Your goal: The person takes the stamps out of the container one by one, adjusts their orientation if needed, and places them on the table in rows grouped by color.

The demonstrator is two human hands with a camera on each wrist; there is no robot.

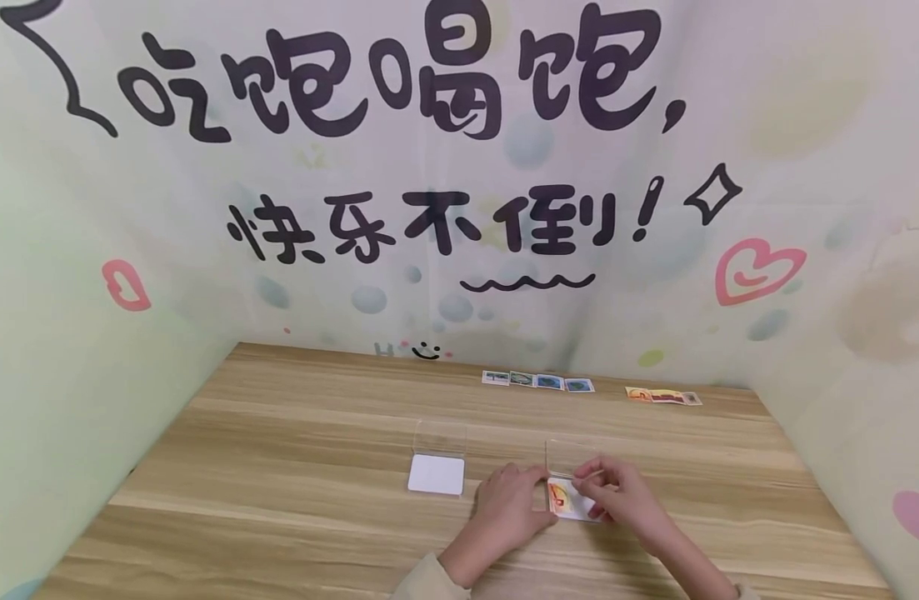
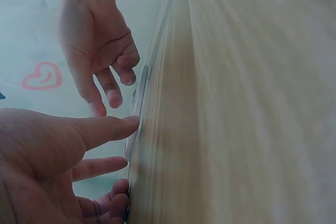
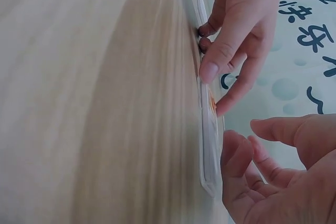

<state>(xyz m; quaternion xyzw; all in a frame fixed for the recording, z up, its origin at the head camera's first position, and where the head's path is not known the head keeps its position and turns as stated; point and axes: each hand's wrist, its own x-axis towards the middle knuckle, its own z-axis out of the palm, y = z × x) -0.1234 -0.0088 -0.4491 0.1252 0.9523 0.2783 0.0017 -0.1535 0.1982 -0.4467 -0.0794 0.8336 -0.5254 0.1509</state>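
In the head view, a white card (image 1: 579, 506) lies in a clear hinged case, its transparent lid (image 1: 567, 457) folded back. An orange and yellow picture sticker (image 1: 559, 497) sits at the card's left end. My left hand (image 1: 507, 504) braces the case's left side, thumb by the near corner and forefinger by the hinge; the left wrist view shows the thumb (image 2: 128, 124) on its edge. My right hand (image 1: 624, 500) hovers over the card's right part, fingers loosely bent. Nothing shows between the right fingers (image 3: 239, 148) in the right wrist view.
A second clear case with a plain white card (image 1: 437, 474) lies to the left, lid back. Behind, a row of blue and green picture stickers (image 1: 537, 381) and an orange and red strip of stickers (image 1: 663, 396) lie near the printed cloth backdrop (image 1: 429, 308). The wooden table (image 1: 264, 467) is beneath everything.
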